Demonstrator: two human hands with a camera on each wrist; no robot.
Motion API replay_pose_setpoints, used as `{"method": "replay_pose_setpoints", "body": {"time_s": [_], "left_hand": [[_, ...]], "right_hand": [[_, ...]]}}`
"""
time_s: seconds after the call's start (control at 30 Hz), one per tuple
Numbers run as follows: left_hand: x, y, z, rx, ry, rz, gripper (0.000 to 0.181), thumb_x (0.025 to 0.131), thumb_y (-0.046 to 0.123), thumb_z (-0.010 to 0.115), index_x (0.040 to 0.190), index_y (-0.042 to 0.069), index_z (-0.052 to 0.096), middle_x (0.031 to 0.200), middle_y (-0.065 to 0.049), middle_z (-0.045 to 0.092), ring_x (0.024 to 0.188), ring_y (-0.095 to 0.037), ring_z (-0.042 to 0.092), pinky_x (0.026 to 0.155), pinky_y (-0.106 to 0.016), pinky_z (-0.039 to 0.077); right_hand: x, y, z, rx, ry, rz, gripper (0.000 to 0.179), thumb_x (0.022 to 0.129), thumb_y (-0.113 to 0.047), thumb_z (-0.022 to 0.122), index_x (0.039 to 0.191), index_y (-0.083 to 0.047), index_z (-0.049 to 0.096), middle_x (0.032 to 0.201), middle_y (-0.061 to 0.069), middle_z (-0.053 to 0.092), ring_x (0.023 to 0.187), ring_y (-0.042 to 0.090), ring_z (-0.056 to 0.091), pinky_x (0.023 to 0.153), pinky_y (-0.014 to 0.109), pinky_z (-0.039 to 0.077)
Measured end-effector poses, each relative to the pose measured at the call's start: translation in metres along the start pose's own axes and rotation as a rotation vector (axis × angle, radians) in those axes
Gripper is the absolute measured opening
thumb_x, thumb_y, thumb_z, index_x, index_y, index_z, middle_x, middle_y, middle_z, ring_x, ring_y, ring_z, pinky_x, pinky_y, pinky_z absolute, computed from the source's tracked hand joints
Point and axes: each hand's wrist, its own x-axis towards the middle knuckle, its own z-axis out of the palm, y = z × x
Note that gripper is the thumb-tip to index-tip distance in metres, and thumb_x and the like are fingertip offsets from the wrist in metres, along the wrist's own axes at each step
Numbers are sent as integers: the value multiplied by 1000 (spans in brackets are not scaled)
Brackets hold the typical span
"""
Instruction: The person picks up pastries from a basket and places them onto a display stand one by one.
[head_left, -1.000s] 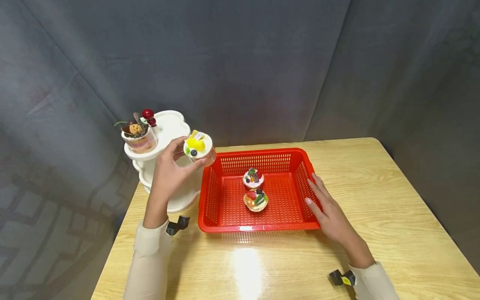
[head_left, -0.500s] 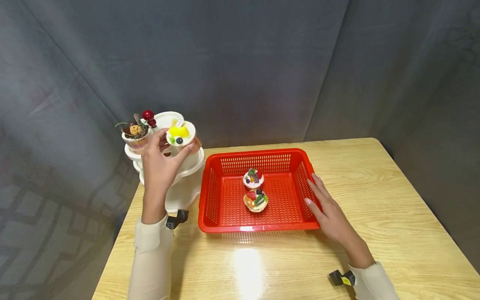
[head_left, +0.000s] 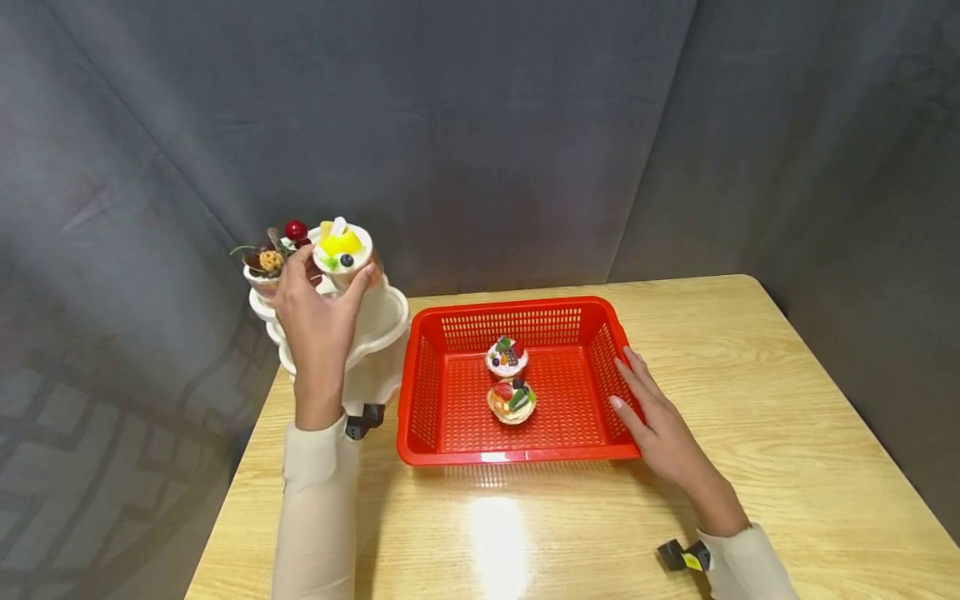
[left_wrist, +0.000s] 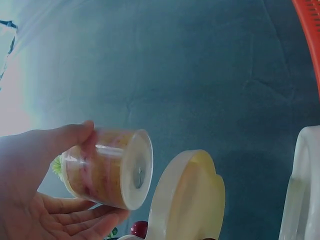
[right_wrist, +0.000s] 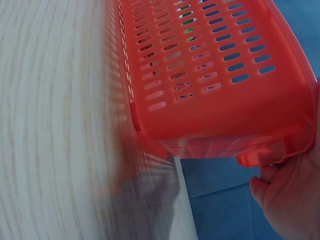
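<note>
My left hand [head_left: 313, 325] grips a clear dessert cup [head_left: 341, 250] topped with yellow fruit and a blueberry. It is over the top tier of a white tiered stand [head_left: 386, 321]. In the left wrist view the cup [left_wrist: 102, 170] is tilted, its flat base facing the stand's scalloped plate [left_wrist: 197, 192], with a gap between them. On that tier sits another dessert cup [head_left: 264, 271] with dark topping and red cherries [head_left: 296, 229], partly hidden by my hand. My right hand [head_left: 660, 425] rests on the right rim of a red basket [head_left: 525, 456], fingers extended.
Two small fruit tarts, one pink-creamed [head_left: 507, 358] and one pale-creamed [head_left: 512, 402], lie inside the basket. The wooden table [head_left: 780, 400] ends at a grey curtain [head_left: 510, 150] behind. The stand is close to the basket's left side.
My left hand has carried the yellow-fruit cup left and farther back, from beside the stand to over its top tier. My right hand, the basket and the tarts have stayed put.
</note>
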Motion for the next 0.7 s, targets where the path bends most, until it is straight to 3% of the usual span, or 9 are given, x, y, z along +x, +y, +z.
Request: {"method": "replay_pose_setpoints", "body": {"time_s": [0.33,0.7], "left_hand": [[9,-1,7,86,29,-11,70,82,40,85,134,1,60,122,-18,66,107,-32,62,94,-41,49],[13,-4,15,126,43,-27,68,83,34,85,135,0,58,128,-20,63,120,-35,59,107,-41,44]], "right_hand": [[1,1,1,5,1,-12,62,106,-27,53,160,-9,28,170,5,11,155,36,10,115,68,20],[2,4,2,10,4,-14,62,106,-25,54,160,-9,28,170,4,11,156,30,7,116,67,20]]}}
